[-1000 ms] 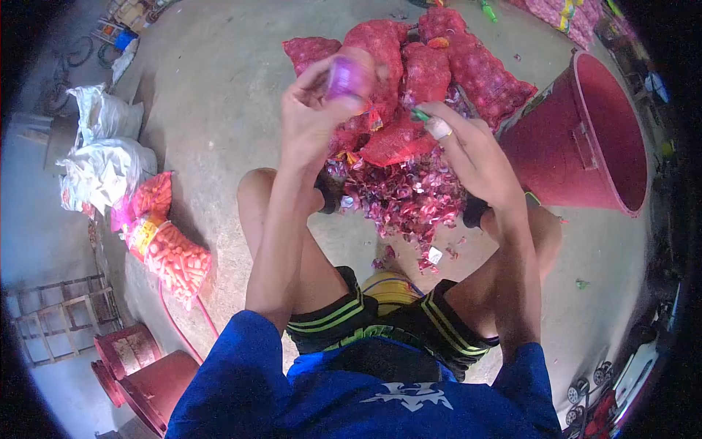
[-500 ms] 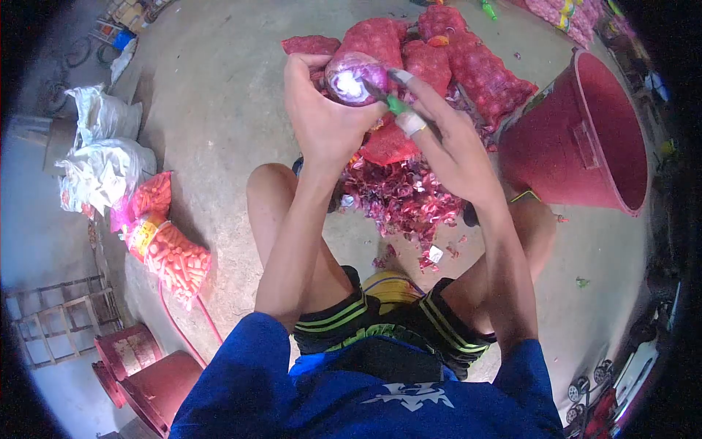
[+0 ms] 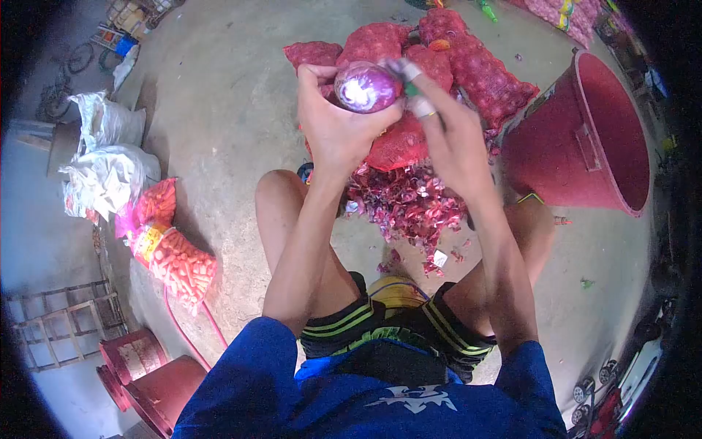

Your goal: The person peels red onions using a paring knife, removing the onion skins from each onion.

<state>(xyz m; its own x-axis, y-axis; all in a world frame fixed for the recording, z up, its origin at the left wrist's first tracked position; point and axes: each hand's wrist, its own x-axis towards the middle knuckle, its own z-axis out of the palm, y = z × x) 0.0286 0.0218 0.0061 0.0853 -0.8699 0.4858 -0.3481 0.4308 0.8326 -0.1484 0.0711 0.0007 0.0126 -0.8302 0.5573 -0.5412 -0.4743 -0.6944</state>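
A purple-red onion (image 3: 379, 89) with a bright, pale cut patch is gripped in my left hand (image 3: 334, 132), raised in front of the mesh sacks. Close against the onion's right side, my right hand (image 3: 453, 135) is closed on a small knife (image 3: 412, 89); a bit of its green handle shows, while the blade is hidden or blurred. Pale wrappings cover some of the right hand's fingertips. Below both hands, a heap of onion skins (image 3: 409, 208) lies on the floor between my legs.
Red mesh sacks of onions (image 3: 479, 69) lie ahead. A large red tub (image 3: 552, 157) is tilted at the right. At the left are white sacks (image 3: 117, 164) and a bag of carrots (image 3: 179, 263), with red buckets (image 3: 164, 388) nearer me.
Both hands and the onion have shifted slightly right in view. The onion is turned, showing more purple surface beside the pale patch. The knife's blade, visible at the onion before, no longer shows clearly.
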